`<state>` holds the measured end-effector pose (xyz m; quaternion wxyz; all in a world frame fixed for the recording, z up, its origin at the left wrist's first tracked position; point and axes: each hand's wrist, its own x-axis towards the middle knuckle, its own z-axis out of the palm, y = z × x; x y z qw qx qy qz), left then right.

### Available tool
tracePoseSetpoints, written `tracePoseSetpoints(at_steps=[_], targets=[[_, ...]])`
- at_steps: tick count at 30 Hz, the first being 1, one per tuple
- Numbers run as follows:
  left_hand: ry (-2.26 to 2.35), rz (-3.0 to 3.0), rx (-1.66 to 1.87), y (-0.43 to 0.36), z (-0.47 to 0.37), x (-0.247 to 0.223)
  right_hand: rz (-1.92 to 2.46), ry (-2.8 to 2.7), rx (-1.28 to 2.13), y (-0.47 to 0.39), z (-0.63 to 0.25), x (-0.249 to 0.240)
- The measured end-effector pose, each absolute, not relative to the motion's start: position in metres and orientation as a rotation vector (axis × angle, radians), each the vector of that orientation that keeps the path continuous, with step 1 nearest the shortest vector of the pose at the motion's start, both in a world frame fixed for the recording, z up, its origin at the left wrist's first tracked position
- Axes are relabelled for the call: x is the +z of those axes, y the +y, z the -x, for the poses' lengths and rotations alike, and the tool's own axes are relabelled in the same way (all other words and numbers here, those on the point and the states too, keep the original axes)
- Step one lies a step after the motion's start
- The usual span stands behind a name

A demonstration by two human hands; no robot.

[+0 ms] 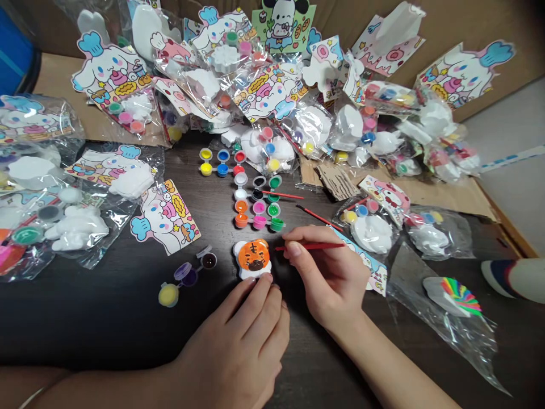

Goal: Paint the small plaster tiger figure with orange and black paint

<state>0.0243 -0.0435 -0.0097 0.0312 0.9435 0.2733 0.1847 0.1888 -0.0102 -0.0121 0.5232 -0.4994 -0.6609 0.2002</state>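
Ahead and left of the left grip [244,332], on the dark worktop [106,321]: yellow pot [168,295], purple pot [190,278], brown pot [209,261]; the last two uncovered.

Left grip: fingertips against the near end of a tiger figurine [254,255]; cannot tell whether they pinch or merely press. Figurine lies just beyond those fingertips, left of the right grip [330,278]. Ahead of both, a cluster of paint pots [259,222], lids up.

Right grip: narrow, thumb and fingers holding a red brush [317,246], one end just beside the figurine, apparently apart.

Risks, my reading: left fingertips slipping could skew the figurine; if the orange is wet, a stray finger would smear it. A right-grip knock could tip the paint pots.

Figurine face up, ears pointing away from the left grip; long axis seemingly runs away from the person, near end partly hidden.
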Motion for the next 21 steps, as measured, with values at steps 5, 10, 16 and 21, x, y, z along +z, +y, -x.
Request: tracePoseSetpoints(at_steps=[5,10,16,21], targets=[[0.841,-2.908,0.568,-0.0424,-0.0244,-0.0093,1.179,-1.614,0.531,-0.0104,-0.1881,-0.0106],[0.833,-2.91,0.57,-0.0445,-0.0225,-0.0086,1.174,-1.603,0.515,-0.0096,-0.1877,-0.0117],[0.841,-2.912,0.576,-0.0436,-0.024,-0.0098,1.159,-1.605,0.542,-0.0096,-0.1895,-0.0109],[0.842,-2.909,0.572,-0.0431,-0.0238,-0.0104,1.161,-1.596,0.535,-0.0099,-0.1885,-0.0095]])
